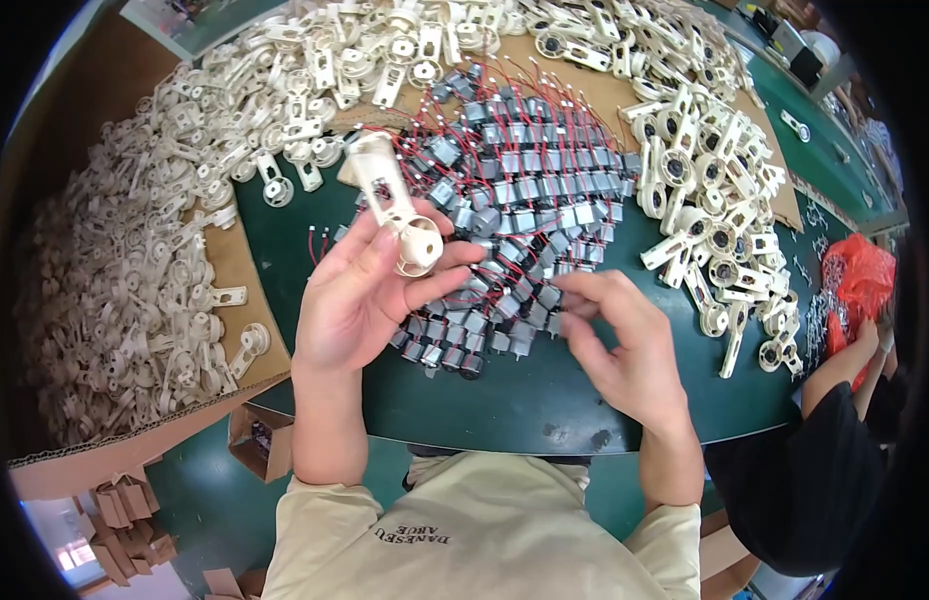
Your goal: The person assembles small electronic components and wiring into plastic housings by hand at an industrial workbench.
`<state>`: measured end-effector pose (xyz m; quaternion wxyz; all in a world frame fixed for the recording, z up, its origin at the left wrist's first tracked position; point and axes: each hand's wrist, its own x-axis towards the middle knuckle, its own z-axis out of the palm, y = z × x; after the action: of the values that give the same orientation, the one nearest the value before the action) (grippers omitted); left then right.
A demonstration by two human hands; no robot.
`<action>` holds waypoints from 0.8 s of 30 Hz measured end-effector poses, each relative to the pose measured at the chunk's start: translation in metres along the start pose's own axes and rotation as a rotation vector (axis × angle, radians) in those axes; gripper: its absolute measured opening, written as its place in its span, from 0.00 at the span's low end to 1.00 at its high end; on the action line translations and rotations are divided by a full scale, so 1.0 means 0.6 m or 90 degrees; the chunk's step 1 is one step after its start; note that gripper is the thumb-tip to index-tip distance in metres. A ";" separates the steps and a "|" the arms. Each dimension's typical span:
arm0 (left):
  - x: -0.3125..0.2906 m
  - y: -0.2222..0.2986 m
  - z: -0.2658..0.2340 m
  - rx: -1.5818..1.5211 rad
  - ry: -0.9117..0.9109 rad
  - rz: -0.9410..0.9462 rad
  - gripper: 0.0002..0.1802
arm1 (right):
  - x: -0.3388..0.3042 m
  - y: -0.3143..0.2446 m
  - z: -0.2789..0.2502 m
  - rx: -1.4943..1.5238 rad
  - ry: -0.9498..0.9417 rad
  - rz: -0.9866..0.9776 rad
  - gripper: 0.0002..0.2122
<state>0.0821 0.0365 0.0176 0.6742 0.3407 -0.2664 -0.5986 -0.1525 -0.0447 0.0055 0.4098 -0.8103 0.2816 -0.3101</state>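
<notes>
My left hand (pixel 359 285) is wrapped round a cream plastic housing (pixel 389 195), which has a long hollow handle and a round cup at the end nearest me. The handle points away from me, tilted up, and a little red wire shows in its slot. My right hand (pixel 624 340) is at the near right edge of a pile of small grey motors (pixel 544 190) with red wires. Its thumb and fingertips are closed at a small motor (pixel 551 322) there; the fingers partly hide the grip.
A large cardboard box (pixel 264 290) full of cream housings stands at the left. More cream housings (pixel 719 230) lie heaped along the back and right of the green table (pixel 464 405). At the far right, another person's hand (pixel 864 340) touches a red plastic bag (pixel 859 275).
</notes>
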 end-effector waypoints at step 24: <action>0.005 -0.034 0.019 -0.053 -0.056 -0.010 0.30 | -0.010 0.015 -0.023 0.501 0.025 0.278 0.08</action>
<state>0.0609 0.0311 0.0090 0.6708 0.2879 -0.2679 -0.6288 -0.1683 -0.0517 0.0027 0.7371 -0.5083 0.3142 -0.3154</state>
